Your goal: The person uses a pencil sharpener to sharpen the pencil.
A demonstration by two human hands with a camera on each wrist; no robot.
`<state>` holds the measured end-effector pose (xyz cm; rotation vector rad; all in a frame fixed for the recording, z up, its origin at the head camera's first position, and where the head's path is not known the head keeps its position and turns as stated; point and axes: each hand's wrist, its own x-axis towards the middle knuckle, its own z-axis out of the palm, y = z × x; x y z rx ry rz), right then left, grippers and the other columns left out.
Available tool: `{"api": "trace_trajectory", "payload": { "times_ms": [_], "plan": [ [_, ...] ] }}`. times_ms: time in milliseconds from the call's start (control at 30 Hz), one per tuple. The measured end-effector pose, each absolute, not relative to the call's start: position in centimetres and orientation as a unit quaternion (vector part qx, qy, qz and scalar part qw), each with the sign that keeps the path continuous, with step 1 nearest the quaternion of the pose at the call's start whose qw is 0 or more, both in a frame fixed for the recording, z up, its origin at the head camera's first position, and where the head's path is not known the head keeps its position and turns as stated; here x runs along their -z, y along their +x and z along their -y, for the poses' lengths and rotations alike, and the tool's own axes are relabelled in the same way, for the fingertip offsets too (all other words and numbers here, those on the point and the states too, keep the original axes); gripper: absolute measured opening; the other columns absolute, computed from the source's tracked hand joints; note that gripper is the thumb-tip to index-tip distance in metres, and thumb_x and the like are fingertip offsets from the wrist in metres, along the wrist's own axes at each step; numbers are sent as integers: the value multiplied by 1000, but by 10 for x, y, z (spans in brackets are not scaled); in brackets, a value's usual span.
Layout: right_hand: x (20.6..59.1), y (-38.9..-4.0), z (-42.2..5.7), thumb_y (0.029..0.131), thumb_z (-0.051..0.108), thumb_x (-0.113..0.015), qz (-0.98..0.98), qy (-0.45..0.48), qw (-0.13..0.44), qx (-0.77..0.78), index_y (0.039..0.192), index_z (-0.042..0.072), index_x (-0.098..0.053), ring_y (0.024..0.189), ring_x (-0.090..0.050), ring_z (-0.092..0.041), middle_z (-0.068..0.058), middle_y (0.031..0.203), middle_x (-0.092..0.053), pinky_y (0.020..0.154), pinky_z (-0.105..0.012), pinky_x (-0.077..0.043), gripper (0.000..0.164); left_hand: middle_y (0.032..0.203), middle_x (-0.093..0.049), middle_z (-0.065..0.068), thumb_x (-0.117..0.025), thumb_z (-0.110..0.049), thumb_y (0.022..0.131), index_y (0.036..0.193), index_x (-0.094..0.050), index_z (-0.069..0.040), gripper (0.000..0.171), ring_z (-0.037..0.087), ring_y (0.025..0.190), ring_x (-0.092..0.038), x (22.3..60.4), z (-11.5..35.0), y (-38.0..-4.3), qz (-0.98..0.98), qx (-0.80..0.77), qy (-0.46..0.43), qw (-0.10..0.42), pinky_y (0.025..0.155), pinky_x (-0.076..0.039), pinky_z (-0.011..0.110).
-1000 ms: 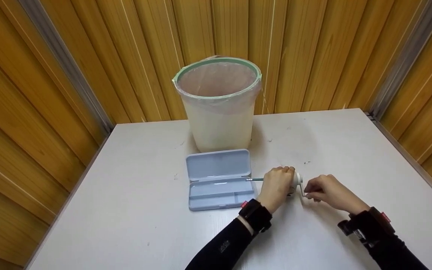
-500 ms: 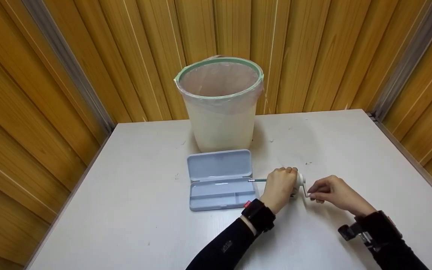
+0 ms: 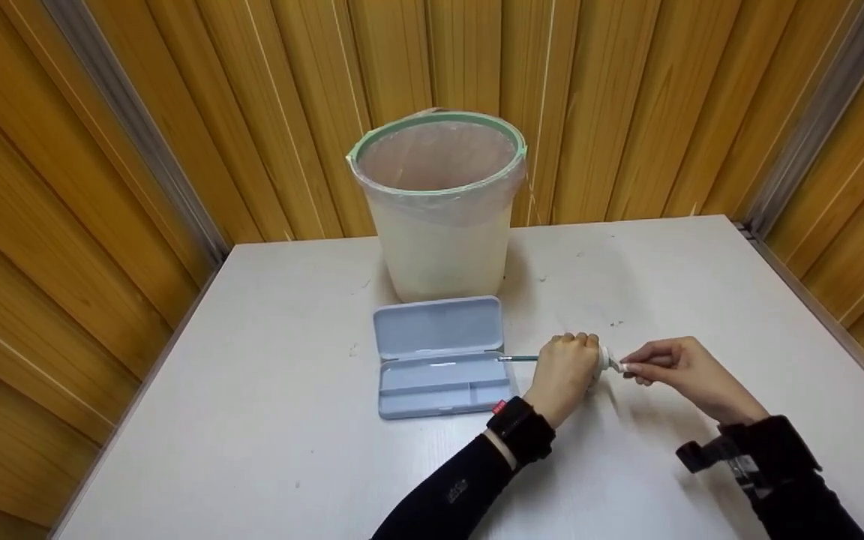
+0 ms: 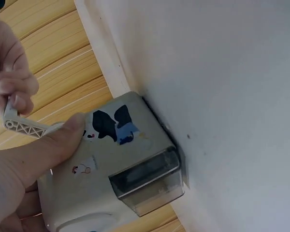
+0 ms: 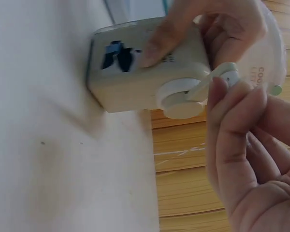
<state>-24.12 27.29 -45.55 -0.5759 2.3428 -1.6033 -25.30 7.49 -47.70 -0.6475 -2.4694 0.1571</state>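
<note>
On the table, my left hand (image 3: 565,375) grips a cream hand-crank pencil sharpener (image 4: 99,169), thumb over its stickered top. A clear shavings drawer (image 4: 154,193) shows on one side of the body. From the sharpener's left end a green pencil (image 3: 520,358) sticks out towards the pencil case; its other end is hidden inside. My right hand (image 3: 691,375) pinches the knob of the crank (image 4: 26,127) between thumb and fingers. In the right wrist view the crank arm (image 5: 203,90) stands out from the round hub.
An open blue pencil case (image 3: 439,375) lies left of the sharpener, its compartments bare. Behind it stands a bin (image 3: 443,247) with a green rim and a plastic liner. Small dark specks (image 3: 616,323) dot the white table (image 3: 214,450). Wood-patterned panels close off the back and sides.
The crank has turned from pointing down to pointing more to the right, my right hand rising with its knob. My left hand keeps its grip on the sharpener, with barely any shift.
</note>
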Motion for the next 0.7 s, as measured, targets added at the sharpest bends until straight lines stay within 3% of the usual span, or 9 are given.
{"api": "trace_trajectory", "payload": {
  "times_ms": [333,600,700],
  "plan": [
    [454,-243,-270,94,8,-65,-807,-168,76,561,112,-18,-63,76,-67,-5,6,90,-76,73,-20,-55,32,86,-71,-12,-71,-15,85,98,-73,-20,14,4,72,-65,479,-71,-252,922,-38,-265,281,64,-53,17],
    [455,-255,-268,91,7,-68,-823,-170,-11,543,107,-10,-69,74,-68,-5,3,91,-77,71,-19,-56,24,92,-73,-10,-78,-19,80,106,-72,-19,26,6,75,-67,476,-69,-254,926,-7,-280,254,64,-55,17],
    [456,-259,-267,89,1,-69,-833,-201,-54,513,104,-7,-72,71,-68,-4,-5,90,-77,68,-17,-55,17,93,-73,-10,-79,-21,78,106,-72,-18,29,6,76,-68,477,-68,-256,924,-2,-285,256,65,-55,17]
  ]
}}
